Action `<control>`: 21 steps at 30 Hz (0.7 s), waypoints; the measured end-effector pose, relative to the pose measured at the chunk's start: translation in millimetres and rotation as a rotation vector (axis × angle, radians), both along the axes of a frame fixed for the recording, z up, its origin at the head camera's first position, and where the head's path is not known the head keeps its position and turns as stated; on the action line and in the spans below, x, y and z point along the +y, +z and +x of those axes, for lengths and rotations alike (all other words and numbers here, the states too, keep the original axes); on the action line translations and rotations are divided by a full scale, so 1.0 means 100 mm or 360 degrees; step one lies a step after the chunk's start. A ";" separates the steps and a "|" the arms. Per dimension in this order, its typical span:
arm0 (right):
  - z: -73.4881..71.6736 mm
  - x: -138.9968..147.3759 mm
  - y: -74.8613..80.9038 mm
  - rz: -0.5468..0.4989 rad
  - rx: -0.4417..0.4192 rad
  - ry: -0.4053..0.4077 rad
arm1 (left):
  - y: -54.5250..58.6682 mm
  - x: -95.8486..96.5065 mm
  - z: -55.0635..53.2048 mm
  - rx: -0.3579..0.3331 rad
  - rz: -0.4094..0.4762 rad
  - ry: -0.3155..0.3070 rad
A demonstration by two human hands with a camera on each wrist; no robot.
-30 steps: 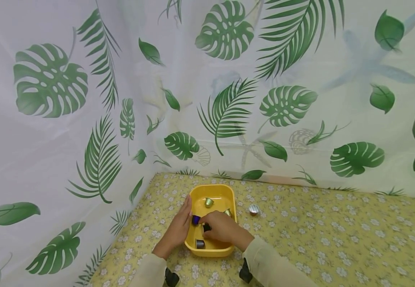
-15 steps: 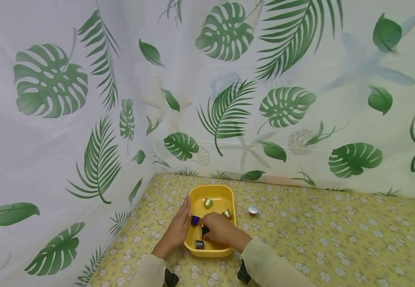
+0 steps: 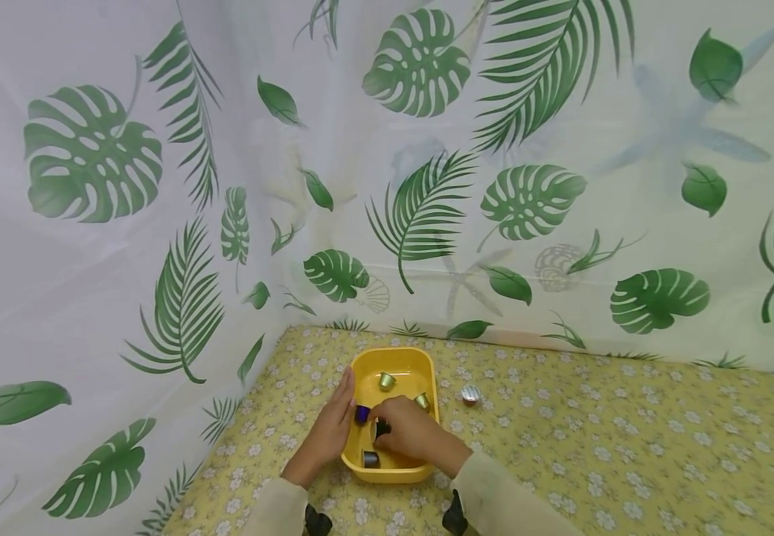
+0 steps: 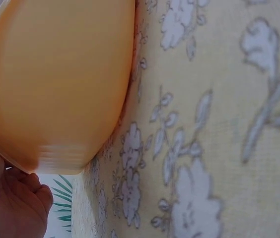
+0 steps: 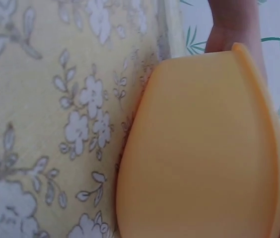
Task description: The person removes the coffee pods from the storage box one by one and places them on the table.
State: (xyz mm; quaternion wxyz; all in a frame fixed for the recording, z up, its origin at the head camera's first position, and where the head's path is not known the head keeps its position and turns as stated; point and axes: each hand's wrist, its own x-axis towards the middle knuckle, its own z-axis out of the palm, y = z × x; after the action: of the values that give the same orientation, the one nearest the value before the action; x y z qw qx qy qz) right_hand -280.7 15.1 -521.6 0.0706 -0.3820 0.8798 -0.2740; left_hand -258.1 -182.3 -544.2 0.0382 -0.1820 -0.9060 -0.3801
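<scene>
In the head view a yellow plastic tray [image 3: 397,476] stands on the cloth. My left hand [image 3: 327,432] lies along its left wall, fingers extended against the outside. My right hand [image 3: 414,430] reaches inside, pinching a black coffee capsule [image 3: 380,429] between thumb and fingers; part of the capsule is hidden. Just left of those fingers is a dark blue capsule [image 3: 362,414]. A grey capsule [image 3: 370,459] lies near the front wall. One green capsule [image 3: 387,382] sits toward the back, and another green capsule [image 3: 422,403] by the right wall. Both wrist views mostly show the tray's outer wall [image 5: 194,139].
Outside the tray, to its right, a capsule with a silvery lid [image 3: 470,394] rests on the yellow floral cloth [image 3: 561,432]. White leaf-print sheets [image 3: 427,313] rise behind and on the left.
The black capsule has turned slightly in my right fingers, showing more of its pale rim. My left hand keeps its place on the tray wall. The head view has shifted a little.
</scene>
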 end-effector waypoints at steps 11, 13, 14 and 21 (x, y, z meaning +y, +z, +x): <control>0.08 0.09 0.05 -0.0155 -0.0127 -0.0092 | -0.02 -0.02 0.00 -0.0012 0.0015 0.0000; 0.10 0.10 0.07 -0.0174 -0.0138 -0.0102 | -0.02 -0.02 0.00 -0.0016 0.0017 0.0000; 0.10 0.11 0.07 -0.0182 -0.0137 -0.0107 | -0.02 -0.02 0.00 -0.0017 0.0014 0.0003; 0.14 0.22 0.09 -0.0281 -0.0116 -0.0119 | -0.02 0.01 -0.01 -0.0030 -0.0007 0.0012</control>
State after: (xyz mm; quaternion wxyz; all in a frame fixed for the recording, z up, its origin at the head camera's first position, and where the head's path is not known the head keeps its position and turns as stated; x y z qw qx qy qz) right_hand -266.5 36.8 -512.7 0.0581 -0.3434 0.8627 -0.3666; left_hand -259.4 -181.8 -545.7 0.0308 -0.1753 -0.9079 -0.3796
